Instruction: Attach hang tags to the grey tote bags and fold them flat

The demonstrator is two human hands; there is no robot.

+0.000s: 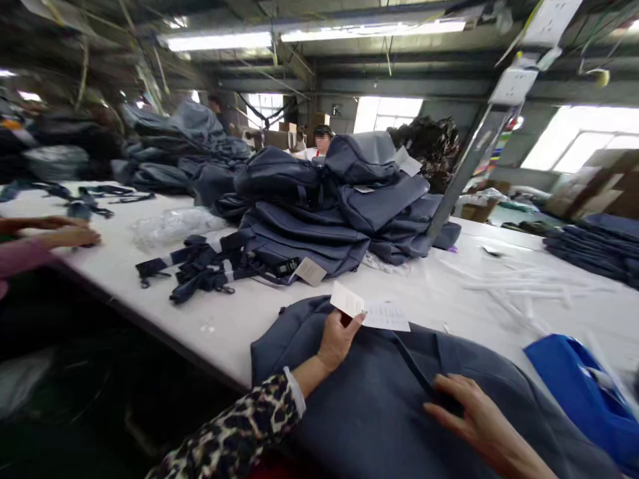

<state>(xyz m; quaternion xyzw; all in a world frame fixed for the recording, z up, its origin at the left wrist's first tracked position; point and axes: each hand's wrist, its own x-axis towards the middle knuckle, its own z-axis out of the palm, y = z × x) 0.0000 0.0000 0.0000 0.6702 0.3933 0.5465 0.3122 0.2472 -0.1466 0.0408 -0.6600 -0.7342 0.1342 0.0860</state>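
A slate-blue fabric bag lies flat on the white table in front of me. My left hand is raised above its top edge, pinching a white paper tag joined to a second printed paper. My right hand rests on the bag, with its fingers on a dark strap that runs across the fabric. The fingertips partly hide the end of the strap. A leopard-print sleeve with a white cuff covers my left forearm.
Several stacked slate-blue bags and tangled dark straps sit on the white table. A co-worker's hand rests at the left. A bright blue bag lies at the right, beside a metal post and another stack.
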